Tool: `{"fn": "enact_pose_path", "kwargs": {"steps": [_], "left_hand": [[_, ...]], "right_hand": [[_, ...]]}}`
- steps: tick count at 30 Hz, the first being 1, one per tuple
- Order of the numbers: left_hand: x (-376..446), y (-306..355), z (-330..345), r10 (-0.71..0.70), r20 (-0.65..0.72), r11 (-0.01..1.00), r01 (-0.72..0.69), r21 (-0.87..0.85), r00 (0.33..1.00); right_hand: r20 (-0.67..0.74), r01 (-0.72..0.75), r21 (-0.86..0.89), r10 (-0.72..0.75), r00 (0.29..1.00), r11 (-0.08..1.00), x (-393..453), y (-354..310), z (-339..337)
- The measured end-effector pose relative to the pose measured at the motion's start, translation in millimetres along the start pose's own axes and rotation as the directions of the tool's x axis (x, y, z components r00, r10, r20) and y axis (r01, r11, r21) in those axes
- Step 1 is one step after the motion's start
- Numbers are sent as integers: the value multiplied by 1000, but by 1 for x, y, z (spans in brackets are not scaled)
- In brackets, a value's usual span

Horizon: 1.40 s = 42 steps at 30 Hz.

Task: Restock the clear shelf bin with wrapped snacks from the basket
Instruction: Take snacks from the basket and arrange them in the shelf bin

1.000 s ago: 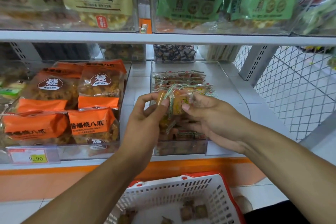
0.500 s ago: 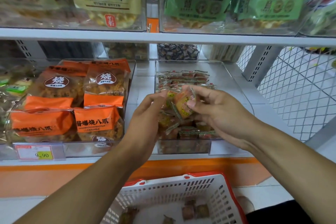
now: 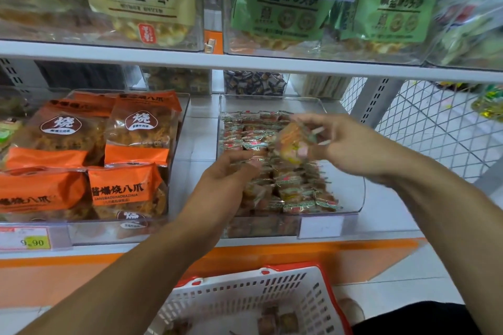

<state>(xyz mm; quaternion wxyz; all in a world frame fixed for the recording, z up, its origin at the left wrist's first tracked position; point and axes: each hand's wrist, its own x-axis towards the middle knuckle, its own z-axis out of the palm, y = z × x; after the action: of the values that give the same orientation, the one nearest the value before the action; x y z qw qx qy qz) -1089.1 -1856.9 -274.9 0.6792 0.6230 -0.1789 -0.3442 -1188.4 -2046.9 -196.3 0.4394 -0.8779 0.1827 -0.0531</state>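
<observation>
A clear shelf bin (image 3: 351, 193) on the lower shelf holds several small wrapped snacks (image 3: 296, 193) in rows. My right hand (image 3: 337, 144) is above the bin's right half and grips a blurred bunch of wrapped snacks (image 3: 292, 144) between thumb and fingers. My left hand (image 3: 226, 179) is lower, at the bin's left side, fingers curled on the snacks lying there; whether it grips one is hard to tell. A white basket with a red rim (image 3: 261, 299) sits below the shelf and has a few wrapped snacks (image 3: 277, 321) on its bottom.
A clear bin of orange snack bags (image 3: 89, 160) stands to the left, with a 9.90 price tag (image 3: 32, 241). The upper shelf (image 3: 245, 62) carries bins of beige and green bags. White wire mesh (image 3: 424, 128) closes the right side. Bare shelf lies right of the bin.
My right hand has carried the held snacks to the right and a little back over the bin. My left hand has let go of them and dropped onto the snacks in the bin.
</observation>
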Motion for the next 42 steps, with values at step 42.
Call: {"fn": "enact_pose_path", "kwargs": {"steps": [42], "left_hand": [[-8,-11,16,356,271,530,-432,730,894]], "right_hand": [[-97,-110,-843,52,994,526,41,28,-19]]}}
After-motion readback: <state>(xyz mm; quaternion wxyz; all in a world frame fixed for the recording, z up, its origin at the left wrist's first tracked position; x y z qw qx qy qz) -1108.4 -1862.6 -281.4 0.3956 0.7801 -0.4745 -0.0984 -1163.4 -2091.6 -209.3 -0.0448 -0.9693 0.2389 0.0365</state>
